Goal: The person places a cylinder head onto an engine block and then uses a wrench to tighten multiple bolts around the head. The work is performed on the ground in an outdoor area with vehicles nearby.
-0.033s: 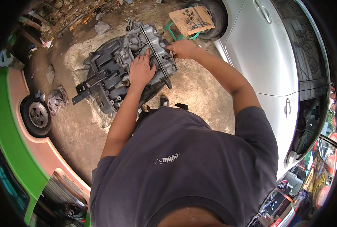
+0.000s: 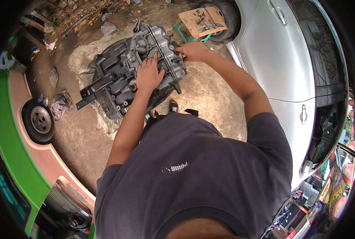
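Note:
A grey metal car engine (image 2: 111, 65) lies on the ground in front of me, with a dark tyre partly showing beneath it. A black metal bracket (image 2: 90, 95) sticks out from its left side. My left hand (image 2: 148, 75) rests on the upper metal part of the engine, fingers spread. At the right end of the engine, beside the ribbed cylinder head cover (image 2: 160, 33), my right hand (image 2: 192, 51) has its fingers curled against the edge. What those fingers grip, if anything, is hidden.
A wooden board (image 2: 192, 25) with several small metal parts sits on a green stool (image 2: 178, 31) at the far right. A silver car (image 2: 279, 71) stands to the right. On the left is a green and pink vehicle (image 2: 16, 93). Crumpled plastic (image 2: 61, 105) and litter lie on the ground.

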{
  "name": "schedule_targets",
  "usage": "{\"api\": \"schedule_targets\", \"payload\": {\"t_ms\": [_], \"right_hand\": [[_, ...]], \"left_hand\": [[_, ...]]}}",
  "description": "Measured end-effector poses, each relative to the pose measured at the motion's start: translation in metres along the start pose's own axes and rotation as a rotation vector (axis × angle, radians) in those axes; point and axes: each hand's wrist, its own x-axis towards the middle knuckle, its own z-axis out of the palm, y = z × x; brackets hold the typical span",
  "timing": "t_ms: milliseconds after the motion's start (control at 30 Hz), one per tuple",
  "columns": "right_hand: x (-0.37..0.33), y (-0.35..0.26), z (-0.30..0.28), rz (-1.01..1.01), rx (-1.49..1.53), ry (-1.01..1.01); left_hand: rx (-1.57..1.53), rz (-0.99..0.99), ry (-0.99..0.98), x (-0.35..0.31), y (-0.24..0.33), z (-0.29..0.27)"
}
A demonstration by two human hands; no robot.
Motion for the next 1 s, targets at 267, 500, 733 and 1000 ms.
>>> {"api": "schedule_targets", "payload": {"t_ms": [267,500,733,1000], "right_hand": [[0.031,0.036,0.019,0.038,0.270,-0.063],[0.044,0.071,0.048,-0.023,0.531,-0.019],[0.055,0.093,0.074,-0.073,0.765,-0.061],[0.061,0.112,0.112,0.098,0.910,-0.177]], "left_hand": [[0.038,-0.019,0.001,0.003,0.003,0.002],[0.031,-0.027,0.019,0.001,0.004,0.001],[0.083,-0.065,0.015,0.002,0.007,0.003],[0.109,-0.081,-0.003,0.002,0.007,0.005]]}}
